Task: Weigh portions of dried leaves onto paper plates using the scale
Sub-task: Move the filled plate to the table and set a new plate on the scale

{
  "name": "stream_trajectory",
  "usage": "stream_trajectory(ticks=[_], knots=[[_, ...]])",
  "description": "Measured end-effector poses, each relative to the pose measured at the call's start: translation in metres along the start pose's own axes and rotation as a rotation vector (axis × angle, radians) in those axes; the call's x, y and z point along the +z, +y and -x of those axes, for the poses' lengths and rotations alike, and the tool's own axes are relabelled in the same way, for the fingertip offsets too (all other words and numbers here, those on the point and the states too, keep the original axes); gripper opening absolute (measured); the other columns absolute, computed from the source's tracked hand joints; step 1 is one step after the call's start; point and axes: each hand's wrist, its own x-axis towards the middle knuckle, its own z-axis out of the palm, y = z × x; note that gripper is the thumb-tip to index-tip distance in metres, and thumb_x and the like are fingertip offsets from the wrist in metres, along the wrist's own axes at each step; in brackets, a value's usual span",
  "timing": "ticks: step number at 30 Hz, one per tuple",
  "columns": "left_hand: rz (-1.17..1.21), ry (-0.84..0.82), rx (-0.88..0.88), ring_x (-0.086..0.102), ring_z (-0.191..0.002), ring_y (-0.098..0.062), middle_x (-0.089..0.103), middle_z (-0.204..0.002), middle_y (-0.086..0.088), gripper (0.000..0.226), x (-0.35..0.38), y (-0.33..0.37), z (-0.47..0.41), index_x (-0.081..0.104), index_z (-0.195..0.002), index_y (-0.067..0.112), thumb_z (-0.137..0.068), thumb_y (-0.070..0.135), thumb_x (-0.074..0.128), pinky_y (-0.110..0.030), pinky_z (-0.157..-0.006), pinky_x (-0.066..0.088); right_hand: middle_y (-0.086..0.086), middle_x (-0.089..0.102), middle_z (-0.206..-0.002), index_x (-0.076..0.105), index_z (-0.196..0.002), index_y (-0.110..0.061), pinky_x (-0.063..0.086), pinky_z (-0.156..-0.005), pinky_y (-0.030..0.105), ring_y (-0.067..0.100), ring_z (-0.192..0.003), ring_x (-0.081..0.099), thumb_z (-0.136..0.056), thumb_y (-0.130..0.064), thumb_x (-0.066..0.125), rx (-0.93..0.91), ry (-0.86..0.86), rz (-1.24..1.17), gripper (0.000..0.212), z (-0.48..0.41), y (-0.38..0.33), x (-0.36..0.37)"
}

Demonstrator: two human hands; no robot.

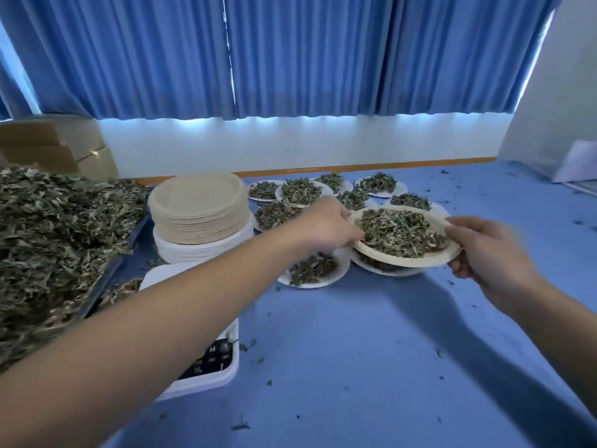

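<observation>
Both hands are on one loaded plate [400, 260]. Left hand [326, 224] grips the left rim with fingers curled at it. Right hand [484, 250] pinches the right rim, thumb on top. Plate is off the surface [355, 350], near level, with leaves [400, 232] heaped across it.

It hangs directly over another filled plate [384, 270], at the near right edge of the cluster of filled plates [300, 190]. Scale [211, 358] is near left, mostly hidden under the left arm; can't read the display. My read: portion is weighed and is now being parked with the rest.

To do it well:
- Keep the plate flat. Dry leaves are light and will probably slide off on any tilt, which spoils the weight.
- Paper rim likely flexes, so support from below and don't squeeze.
- Bare surface lies near and right of the cluster. Put it there, or seat it square on the plate below if stacking is intended. A half overlap would tip it.
- Lower it, then let go with both hands together.

Next empty plate comes from the stack [197, 205] just beyond the scale. Bulk pile [55, 240] is at left.
</observation>
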Motion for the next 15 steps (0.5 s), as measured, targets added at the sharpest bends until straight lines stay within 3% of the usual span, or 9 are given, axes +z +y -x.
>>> stream_trajectory(ticks=[4,8,13,15], knots=[[-0.049,-0.029,0.009,0.05,-0.059,-0.022,0.057,-0.067,-0.011,0.013,0.038,0.051,-0.063,0.064,-0.077,0.003,-0.086,0.01,0.071,-0.025,-0.047,0.036,0.013,0.054,-0.064,0.069,-0.11,-0.001,0.037,-0.038,0.026,0.012,-0.036,0.045,-0.099,-0.007,0.053,0.003,0.162,0.073,0.02,-0.038,0.027,-0.047],[-0.161,-0.006,-0.009,0.042,-0.053,-0.02,0.05,-0.068,-0.008,0.017,0.083,0.078,-0.103,0.054,-0.073,0.006,-0.085,0.005,0.066,-0.026,-0.048,0.032,0.012,0.054,-0.06,0.071,-0.105,-0.003,0.039,-0.036,0.024,0.011,-0.034,0.045,-0.093,-0.009,0.055,0.007,0.312,0.102,0.021,-0.057,0.046,-0.077],[-0.242,0.065,0.019,0.03,-0.047,-0.016,0.031,-0.054,0.0,0.035,0.109,0.086,-0.127,0.038,-0.061,0.013,-0.083,0.006,0.065,-0.024,-0.043,0.025,0.005,0.06,-0.044,0.071,-0.094,-0.013,0.045,-0.049,0.029,0.013,-0.034,0.051,-0.086,-0.014,0.054,0.03,0.377,0.221,0.018,-0.058,0.066,-0.084],[-0.294,0.071,0.019,0.028,-0.046,-0.014,0.031,-0.054,0.002,0.036,0.114,0.085,-0.13,0.038,-0.06,0.013,-0.084,0.01,0.065,-0.021,-0.038,0.022,0.002,0.059,-0.039,0.066,-0.087,-0.016,0.044,-0.046,0.026,0.01,-0.029,0.049,-0.085,-0.012,0.052,0.044,0.372,0.254,0.014,-0.057,0.068,-0.082]])
